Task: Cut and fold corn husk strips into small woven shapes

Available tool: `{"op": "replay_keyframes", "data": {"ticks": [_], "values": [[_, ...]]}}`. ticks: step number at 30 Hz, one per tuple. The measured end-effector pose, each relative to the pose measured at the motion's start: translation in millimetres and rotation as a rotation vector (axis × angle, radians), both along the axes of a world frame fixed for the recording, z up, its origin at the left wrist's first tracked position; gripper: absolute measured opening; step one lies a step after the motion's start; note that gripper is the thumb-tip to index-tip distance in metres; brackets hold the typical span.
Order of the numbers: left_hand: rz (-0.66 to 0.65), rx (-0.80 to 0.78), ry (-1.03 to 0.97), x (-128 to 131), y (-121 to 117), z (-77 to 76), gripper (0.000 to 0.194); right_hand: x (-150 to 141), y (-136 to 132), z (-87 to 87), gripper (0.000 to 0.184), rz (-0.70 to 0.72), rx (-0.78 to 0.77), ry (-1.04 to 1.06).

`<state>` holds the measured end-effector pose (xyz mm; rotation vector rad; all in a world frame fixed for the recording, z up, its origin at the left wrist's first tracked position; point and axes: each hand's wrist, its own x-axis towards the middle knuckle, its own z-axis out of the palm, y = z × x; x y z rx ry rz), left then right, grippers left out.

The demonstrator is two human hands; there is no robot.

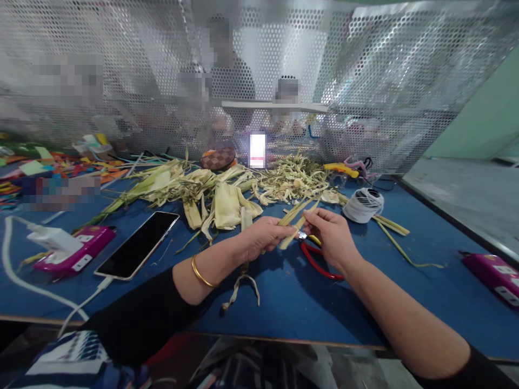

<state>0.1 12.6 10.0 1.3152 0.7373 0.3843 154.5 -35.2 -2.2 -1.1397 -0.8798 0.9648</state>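
Note:
My left hand [267,236] is closed round a small bundle of dry corn husk strips [292,214], whose ends fan out past the thumb. Fingers pinched, my right hand [327,229] grips the tip of one pale strip that crosses the bundle. Scissors with red handles [318,266] lie on the table below the right hand, partly hidden by it. A twisted dry strip [243,289] hangs or lies under the left wrist; I cannot tell which. Wide pale husk leaves [227,206] lie just beyond the left hand.
A heap of shredded husk [295,175] and a ball of white string [363,205] lie farther back on the blue table [377,286]. To the left are a charging phone [138,246] and a purple power strip [91,248]. Another purple strip [492,275] sits right. Perforated sheeting [154,81] stands behind, people beyond.

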Motion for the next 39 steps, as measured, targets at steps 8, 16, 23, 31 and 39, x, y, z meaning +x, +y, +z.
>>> {"op": "replay_keyframes", "data": {"ticks": [8, 16, 23, 31, 39], "values": [[0.067, 0.012, -0.006, 1.0, -2.4, 0.8, 0.046, -2.4, -3.3, 4.7, 0.039, 0.149, -0.07, -0.026], [0.133, 0.111, 0.023, 2.6, -1.3, -3.1, 0.028, -1.2, -2.4, 2.9, 0.03, 0.161, -0.069, 0.015], [0.233, 0.035, 0.001, -0.3, 2.3, 2.7, 0.019, 8.6, -2.0, 6.5, 0.025, 0.257, -0.219, 0.049], [0.452, -0.143, -0.153, -11.7, 21.9, 21.8, 0.033, 52.8, 16.3, 5.4, 0.021, -0.056, -0.027, 0.134], [0.544, -0.135, -0.288, -23.5, 32.6, 36.2, 0.034, -29.5, -10.9, 0.9, 0.024, 0.329, 0.42, -1.207]]}}
